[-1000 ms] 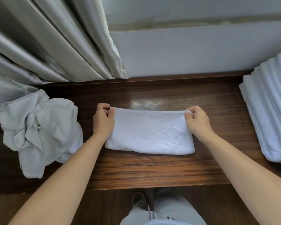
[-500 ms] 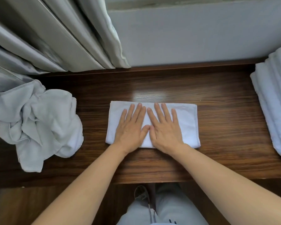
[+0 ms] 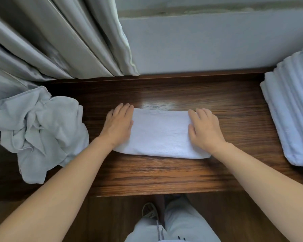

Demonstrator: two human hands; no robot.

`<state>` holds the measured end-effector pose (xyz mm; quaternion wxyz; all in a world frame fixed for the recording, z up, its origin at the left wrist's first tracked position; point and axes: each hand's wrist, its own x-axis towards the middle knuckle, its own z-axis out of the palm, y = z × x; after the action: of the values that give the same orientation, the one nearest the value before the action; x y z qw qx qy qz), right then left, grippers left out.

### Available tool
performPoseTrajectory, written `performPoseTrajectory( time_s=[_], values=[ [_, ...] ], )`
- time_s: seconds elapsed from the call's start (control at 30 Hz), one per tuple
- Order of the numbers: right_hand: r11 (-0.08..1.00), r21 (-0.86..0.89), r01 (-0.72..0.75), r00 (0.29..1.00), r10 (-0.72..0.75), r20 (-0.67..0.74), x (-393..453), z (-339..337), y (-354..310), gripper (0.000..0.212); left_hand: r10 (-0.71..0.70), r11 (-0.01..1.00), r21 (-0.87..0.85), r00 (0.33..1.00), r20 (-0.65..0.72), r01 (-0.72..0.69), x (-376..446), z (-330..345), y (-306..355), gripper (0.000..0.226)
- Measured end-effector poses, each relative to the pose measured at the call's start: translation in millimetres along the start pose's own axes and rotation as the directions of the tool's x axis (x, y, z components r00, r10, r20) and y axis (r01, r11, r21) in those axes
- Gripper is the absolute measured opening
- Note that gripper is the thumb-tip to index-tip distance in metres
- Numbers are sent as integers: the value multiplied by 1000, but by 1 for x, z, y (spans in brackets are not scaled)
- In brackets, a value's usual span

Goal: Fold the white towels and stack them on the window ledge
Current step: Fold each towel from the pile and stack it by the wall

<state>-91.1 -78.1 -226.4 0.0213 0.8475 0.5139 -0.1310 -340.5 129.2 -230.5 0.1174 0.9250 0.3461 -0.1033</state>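
While a folded white towel (image 3: 160, 133) is lying flat in the middle of a dark wooden window ledge (image 3: 164, 175), it is being pressed down at both short ends by two bare hands. The left hand (image 3: 118, 124) is being laid palm-down over the towel's left end, with its fingers (image 3: 124, 109) stretched out flat and close together, reaching past the far edge onto the wood; nothing is being gripped by it. The right hand (image 3: 205, 128) is being laid palm-down over the right end in the same way, its fingers (image 3: 202, 113) open and flat, nothing being pinched or held. The stretch of towel between the hands is being left uncovered and is looking smooth, with a rounded fold along the near edge.

To the left, near the towel but apart from it, a crumpled heap of pale cloth (image 3: 40, 133) is being shown on the ledge, partly hanging toward the near edge. At the far right, well apart from the hands, a stack of folded white towels (image 3: 290, 116) is being shown, cut off by the edge of the view. Grey curtains (image 3: 59, 37) are hanging down at the back left, and a pale wall (image 3: 208, 46) is running behind the ledge. Below the ledge, light trousers (image 3: 173, 229) and one shoe (image 3: 150, 211) are being seen over a wooden floor.
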Motion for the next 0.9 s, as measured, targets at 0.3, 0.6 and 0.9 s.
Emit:
performPoseTrajectory(
  time_s=[0.3, 0.6, 0.9],
  values=[
    [967, 174, -187, 873, 82, 481, 80, -65, 21, 22, -57, 989, -101, 917, 395, 106, 70, -55, -31, 43],
    [987, 113, -115, 888, 51, 456, 62, -78, 12, 9, -25, 971, -209, 923, 384, 113, 53, -77, -44, 22],
    [986, 169, -10, 990, -14, 139, -35, -157, 7, 13, 51, 932, -361, 988, 148, 6, -27, -154, -29, 19]
  ],
)
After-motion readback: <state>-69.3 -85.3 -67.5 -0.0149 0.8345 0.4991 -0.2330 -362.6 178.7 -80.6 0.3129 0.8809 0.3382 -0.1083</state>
